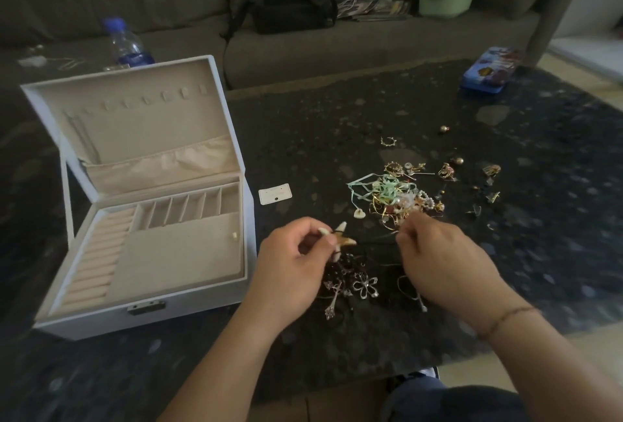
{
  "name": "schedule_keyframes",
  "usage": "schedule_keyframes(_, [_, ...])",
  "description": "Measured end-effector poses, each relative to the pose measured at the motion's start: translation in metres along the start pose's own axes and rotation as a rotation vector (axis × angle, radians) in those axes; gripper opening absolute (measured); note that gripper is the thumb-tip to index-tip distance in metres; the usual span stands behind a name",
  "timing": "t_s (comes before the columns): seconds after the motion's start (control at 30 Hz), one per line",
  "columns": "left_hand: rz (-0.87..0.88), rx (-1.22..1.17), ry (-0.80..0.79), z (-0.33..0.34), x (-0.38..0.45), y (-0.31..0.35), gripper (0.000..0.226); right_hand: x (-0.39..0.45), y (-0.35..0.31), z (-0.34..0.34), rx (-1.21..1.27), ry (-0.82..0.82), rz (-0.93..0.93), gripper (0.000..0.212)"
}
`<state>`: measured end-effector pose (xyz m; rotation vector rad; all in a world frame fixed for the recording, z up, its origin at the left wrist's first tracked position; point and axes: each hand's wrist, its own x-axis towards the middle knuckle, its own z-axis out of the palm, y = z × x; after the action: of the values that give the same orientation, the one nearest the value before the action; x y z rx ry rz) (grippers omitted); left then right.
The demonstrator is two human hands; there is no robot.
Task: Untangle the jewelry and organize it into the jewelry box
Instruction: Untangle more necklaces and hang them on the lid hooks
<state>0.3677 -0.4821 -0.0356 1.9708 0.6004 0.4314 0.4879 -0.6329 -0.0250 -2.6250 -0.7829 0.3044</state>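
A white jewelry box stands open on the left of the dark table, its beige trays holding only one small piece. My left hand pinches a tan starfish pendant on a dark cord above a clump of dark beads and silver flower and cross charms. My right hand pinches a thin dark cord at its fingertips, right beside a tangled pile of gold chains, pearls and green ribbon. Loose earrings lie scattered right of the pile.
A small white earring card lies between box and pile. A blue tin sits at the table's far right. Behind the box stands a water bottle. The sofa carries a black backpack and a green basket.
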Motion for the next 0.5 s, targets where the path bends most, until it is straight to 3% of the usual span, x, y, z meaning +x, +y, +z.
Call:
schedule_keyframes(0.1, [-0.004, -0.029, 0.045, -0.003, -0.001, -0.001, 0.017, 0.000, 0.000, 0.003, 0.031, 0.058, -0.046, 0.012])
schedule_keyframes(0.17, [-0.030, -0.048, 0.013, -0.003, -0.002, -0.001, 0.017, -0.003, -0.005, 0.005, 0.172, 0.213, -0.148, 0.026])
schedule_keyframes(0.23, [-0.034, -0.068, -0.015, -0.002, -0.003, 0.001, 0.017, -0.008, -0.015, 0.004, 0.289, 0.304, -0.273, 0.025])
schedule_keyframes(0.33, [-0.018, -0.091, -0.045, -0.001, -0.005, 0.004, 0.017, -0.009, -0.022, 0.010, 0.359, 0.236, -0.329, 0.021])
schedule_keyframes(0.4, [-0.002, -0.077, -0.088, -0.001, -0.005, 0.002, 0.016, -0.008, -0.022, 0.012, 0.446, 0.195, -0.309, 0.002])
schedule_keyframes(0.43, [0.008, -0.057, -0.110, -0.001, -0.005, 0.002, 0.015, -0.008, -0.022, 0.011, 0.474, 0.181, -0.289, 0.014])
schedule_keyframes(0.5, [0.023, -0.017, -0.140, -0.002, -0.004, 0.001, 0.014, -0.008, -0.019, 0.010, 0.482, 0.109, -0.248, 0.019])
